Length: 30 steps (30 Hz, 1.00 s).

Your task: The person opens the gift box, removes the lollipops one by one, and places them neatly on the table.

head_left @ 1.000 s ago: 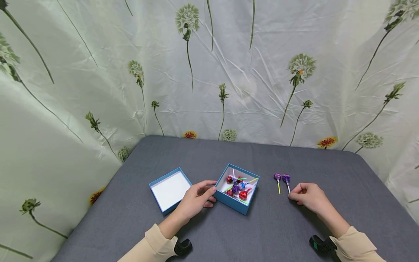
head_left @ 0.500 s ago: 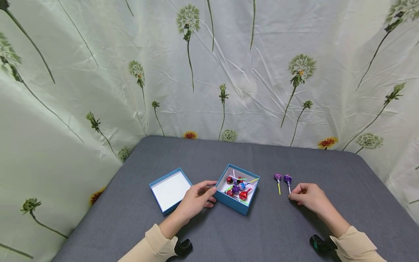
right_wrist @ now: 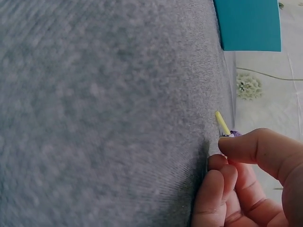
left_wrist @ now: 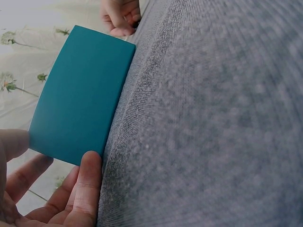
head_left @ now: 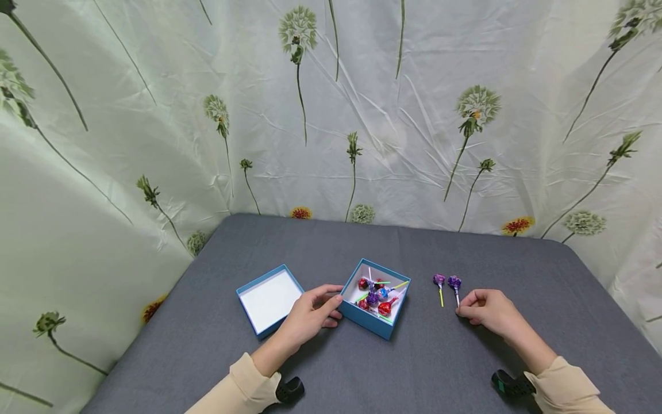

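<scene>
A lollipop (head_left: 454, 282) is pinched by its stick (head_left: 457, 297) in the right hand (head_left: 488, 311), right of the box (head_left: 368, 323), against which the left hand (head_left: 304, 317) is rested, fingers (left_wrist: 89, 182) loose. Laying-out seems in hand; a clean release is likely called for.

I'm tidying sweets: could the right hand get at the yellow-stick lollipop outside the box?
Probably yes: nothing seems to block the right hand from the nearby yellow-stick lollipop, though that hand pinches the white-stick lollipop.
</scene>
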Motion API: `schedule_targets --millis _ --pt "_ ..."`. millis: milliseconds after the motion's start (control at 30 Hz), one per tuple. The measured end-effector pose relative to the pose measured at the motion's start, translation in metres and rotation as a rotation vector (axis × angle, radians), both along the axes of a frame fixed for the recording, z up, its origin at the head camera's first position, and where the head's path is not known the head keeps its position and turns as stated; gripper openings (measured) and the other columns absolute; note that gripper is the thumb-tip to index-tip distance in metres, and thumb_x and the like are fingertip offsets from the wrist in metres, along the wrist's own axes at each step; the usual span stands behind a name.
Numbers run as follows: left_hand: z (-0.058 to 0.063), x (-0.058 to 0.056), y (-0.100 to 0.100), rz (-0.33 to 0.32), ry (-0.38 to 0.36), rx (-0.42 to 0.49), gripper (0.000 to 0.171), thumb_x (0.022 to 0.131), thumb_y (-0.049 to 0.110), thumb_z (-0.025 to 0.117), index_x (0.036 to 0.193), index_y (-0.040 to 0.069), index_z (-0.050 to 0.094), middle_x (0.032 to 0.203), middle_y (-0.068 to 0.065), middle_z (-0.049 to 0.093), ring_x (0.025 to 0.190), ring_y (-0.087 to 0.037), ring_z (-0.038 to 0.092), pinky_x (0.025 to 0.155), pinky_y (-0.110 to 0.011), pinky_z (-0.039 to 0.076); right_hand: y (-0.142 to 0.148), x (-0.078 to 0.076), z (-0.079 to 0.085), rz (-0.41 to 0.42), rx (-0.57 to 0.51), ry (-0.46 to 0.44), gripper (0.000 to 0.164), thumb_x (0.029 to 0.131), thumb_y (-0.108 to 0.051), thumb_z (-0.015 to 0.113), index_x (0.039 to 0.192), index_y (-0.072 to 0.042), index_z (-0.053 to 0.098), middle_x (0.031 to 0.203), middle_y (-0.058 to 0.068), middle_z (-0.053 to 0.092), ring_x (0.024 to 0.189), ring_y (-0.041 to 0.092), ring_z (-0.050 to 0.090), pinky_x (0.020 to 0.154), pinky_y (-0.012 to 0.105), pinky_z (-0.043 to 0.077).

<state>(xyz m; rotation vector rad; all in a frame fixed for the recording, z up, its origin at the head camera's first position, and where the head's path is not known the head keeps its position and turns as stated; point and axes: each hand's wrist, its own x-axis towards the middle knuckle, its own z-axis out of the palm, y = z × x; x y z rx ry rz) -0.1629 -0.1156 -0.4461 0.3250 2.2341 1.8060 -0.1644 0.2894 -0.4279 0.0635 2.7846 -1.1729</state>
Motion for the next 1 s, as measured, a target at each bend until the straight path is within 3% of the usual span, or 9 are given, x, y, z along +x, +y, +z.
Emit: schedule_targets --millis 233,533,800,1000 --pt "0.001 0.000 0.000 0.002 0.001 0.001 0.042 0.111 0.030 0.062 0.147 0.009 0.063 0.124 -0.017 0.074 0.097 -0.021 0.076 0.084 -0.039 0.068 0.001 -0.001 0.011 0.053 -0.097 -0.057 0.019 0.098 -0.011 0.074 0.102 0.007 0.070 0.084 -0.002 0.073 0.071 0.007 0.062 0.065 0.024 0.057" --pt "0.002 0.000 -0.001 -0.003 -0.004 0.000 0.043 0.111 0.031 0.062 0.148 0.010 0.063 0.125 -0.017 0.074 0.098 -0.021 0.075 0.084 -0.039 0.068 -0.003 -0.010 0.038 0.156 -0.233 -0.142 0.037 0.104 -0.016 0.067 0.127 0.012 0.066 0.099 -0.003 0.078 0.084 0.008 0.068 0.074 0.026 0.059" --pt "0.002 0.000 -0.001 -0.005 -0.003 -0.003 0.043 0.111 0.031 0.062 0.148 0.010 0.063 0.125 -0.017 0.074 0.099 -0.021 0.075 0.085 -0.039 0.068 -0.024 -0.024 0.061 0.252 -0.309 -0.182 0.045 0.107 -0.018 0.066 0.139 0.013 0.061 0.112 0.002 0.080 0.094 0.008 0.072 0.082 0.025 0.062" --pt "0.000 -0.001 -0.001 -0.005 -0.001 0.006 0.043 0.111 0.031 0.063 0.147 0.010 0.063 0.124 -0.017 0.074 0.097 -0.020 0.075 0.084 -0.038 0.068 -0.046 -0.033 0.074 0.284 -0.308 -0.210 0.046 0.108 -0.020 0.064 0.141 0.011 0.060 0.117 0.008 0.080 0.101 0.010 0.074 0.087 0.026 0.063"
